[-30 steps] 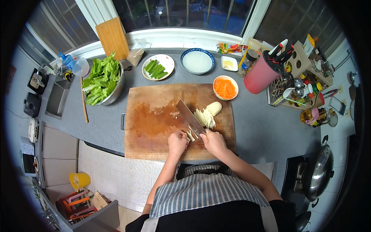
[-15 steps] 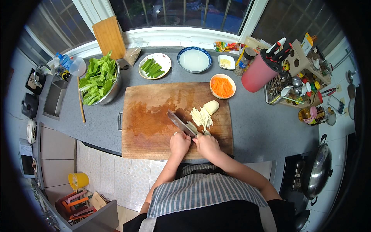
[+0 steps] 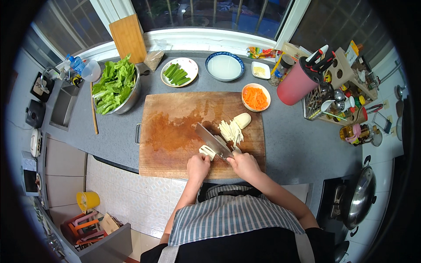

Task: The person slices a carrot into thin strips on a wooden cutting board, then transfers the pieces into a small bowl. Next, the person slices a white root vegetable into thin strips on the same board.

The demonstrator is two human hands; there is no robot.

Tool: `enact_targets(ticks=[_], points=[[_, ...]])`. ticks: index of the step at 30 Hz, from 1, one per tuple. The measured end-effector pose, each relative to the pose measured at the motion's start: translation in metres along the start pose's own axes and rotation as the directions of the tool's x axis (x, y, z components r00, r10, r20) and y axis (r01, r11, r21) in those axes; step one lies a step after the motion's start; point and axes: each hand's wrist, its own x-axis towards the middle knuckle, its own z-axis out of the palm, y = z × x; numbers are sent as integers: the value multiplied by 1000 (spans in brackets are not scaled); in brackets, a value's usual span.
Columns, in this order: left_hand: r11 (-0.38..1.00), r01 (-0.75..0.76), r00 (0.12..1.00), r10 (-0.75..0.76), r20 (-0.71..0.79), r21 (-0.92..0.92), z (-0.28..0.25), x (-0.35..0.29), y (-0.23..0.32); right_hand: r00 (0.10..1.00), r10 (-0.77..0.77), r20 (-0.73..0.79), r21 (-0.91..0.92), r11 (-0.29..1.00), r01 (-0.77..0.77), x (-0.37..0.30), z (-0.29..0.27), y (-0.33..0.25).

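Observation:
On the wooden cutting board [image 3: 169, 136], my right hand [image 3: 244, 166] grips the handle of a cleaver [image 3: 213, 141], its broad blade slanting up to the left. My left hand [image 3: 198, 167] is left of the blade, fingers bent together on a few pale vegetable slices [image 3: 207, 152]. More pale pieces [image 3: 237, 150] lie partly hidden behind the blade and my right hand. Farther up the board is a heap of pale cut strips [image 3: 231, 132], touching an uncut rounded chunk [image 3: 242, 120] of the same colour.
Behind the board stand a plate of cut green stalks [image 3: 177, 74], a blue-rimmed bowl of cloudy liquid [image 3: 225, 66], a small square dish [image 3: 261, 70] and a bowl of carrot strips [image 3: 255, 97]. A metal bowl of leafy greens [image 3: 116, 85] sits left; a red knife block [image 3: 299, 82] right.
My left hand has moved left, away from the blade, with pale slices now showing at its fingers. The cleaver and my right hand have shifted slightly right.

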Motion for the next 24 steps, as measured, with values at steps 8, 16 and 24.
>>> enact_targets(ticks=[8, 16, 24], points=[[999, -32, 999, 32, 40, 4, -3, 11, -2, 998, -61, 23, -159, 985, 64, 0, 14, -9], [993, 111, 982, -114, 153, 31, -22, 14, 22, 994, -91, -69, -125, 989, 82, 2, 16, -14], [985, 143, 978, -156, 137, 99, -18, 14, 24, 999, -46, 26, -161, 986, 50, -2, 9, -17]])
